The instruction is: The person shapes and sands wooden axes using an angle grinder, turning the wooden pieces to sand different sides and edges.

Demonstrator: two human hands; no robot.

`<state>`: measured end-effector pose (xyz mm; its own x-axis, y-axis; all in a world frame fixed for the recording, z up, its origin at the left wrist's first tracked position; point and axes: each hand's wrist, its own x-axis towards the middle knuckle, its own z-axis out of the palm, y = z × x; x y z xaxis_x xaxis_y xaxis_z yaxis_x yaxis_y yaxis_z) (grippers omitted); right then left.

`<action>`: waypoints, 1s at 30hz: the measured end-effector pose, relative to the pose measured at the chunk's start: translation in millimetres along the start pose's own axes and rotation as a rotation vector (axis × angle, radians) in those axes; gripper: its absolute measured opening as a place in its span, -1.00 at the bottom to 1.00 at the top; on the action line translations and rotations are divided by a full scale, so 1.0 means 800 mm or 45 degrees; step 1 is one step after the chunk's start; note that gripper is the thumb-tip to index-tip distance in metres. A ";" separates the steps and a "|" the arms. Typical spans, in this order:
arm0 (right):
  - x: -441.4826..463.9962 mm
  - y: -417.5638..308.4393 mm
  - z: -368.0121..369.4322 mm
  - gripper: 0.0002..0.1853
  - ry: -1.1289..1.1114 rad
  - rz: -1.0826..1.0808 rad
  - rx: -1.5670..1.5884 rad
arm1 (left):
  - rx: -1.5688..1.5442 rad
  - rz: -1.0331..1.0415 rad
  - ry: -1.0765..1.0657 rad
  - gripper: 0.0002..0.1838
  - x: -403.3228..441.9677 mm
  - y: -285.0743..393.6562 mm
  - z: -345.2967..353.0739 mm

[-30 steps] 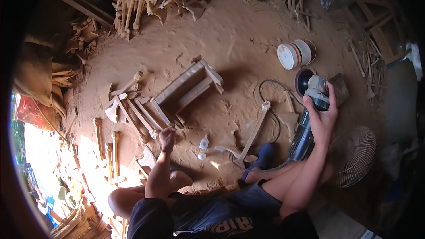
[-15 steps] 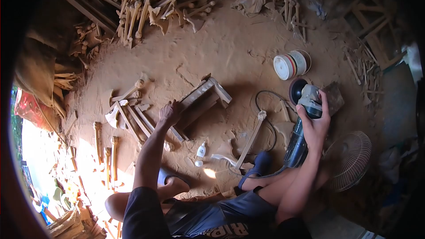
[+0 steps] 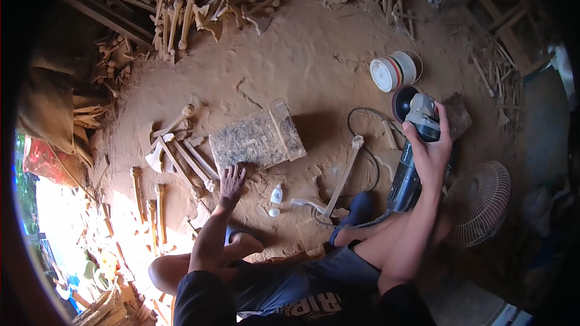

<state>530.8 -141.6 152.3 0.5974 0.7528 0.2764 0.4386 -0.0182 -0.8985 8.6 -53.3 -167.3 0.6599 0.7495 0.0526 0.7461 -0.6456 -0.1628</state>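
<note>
My right hand is wrapped round an angle grinder, raised over my right leg with its round disc pointing away from me. My left hand has its fingers stretched out, their tips at the near edge of a low wooden stool. The stool's rough, mottled top faces up, with a strip across its right part. Left of the stool lie several long bones and a flat pale piece. A small white bottle lies near my left wrist.
A white bucket lies on its side beyond the grinder. The grinder's cable loops over the dusty floor beside a long bone. A wire-caged fan stands at the right. Bone heaps line the far side.
The wooden stool has turned from its side, legs showing, to top up. My left hand has gone from gripping it to lying open at its near edge. The right hand still holds the grinder.
</note>
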 end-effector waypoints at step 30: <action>0.015 0.026 -0.036 -0.28 0.153 -0.177 -0.222 | -0.013 0.751 -0.690 -0.42 0.159 0.217 -0.177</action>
<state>566.3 -152.2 147.1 0.5944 0.6723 0.4413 0.6251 -0.0409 -0.7795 234.6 -90.7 -49.5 0.8134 0.2497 -0.5254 0.2904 -0.9569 -0.0053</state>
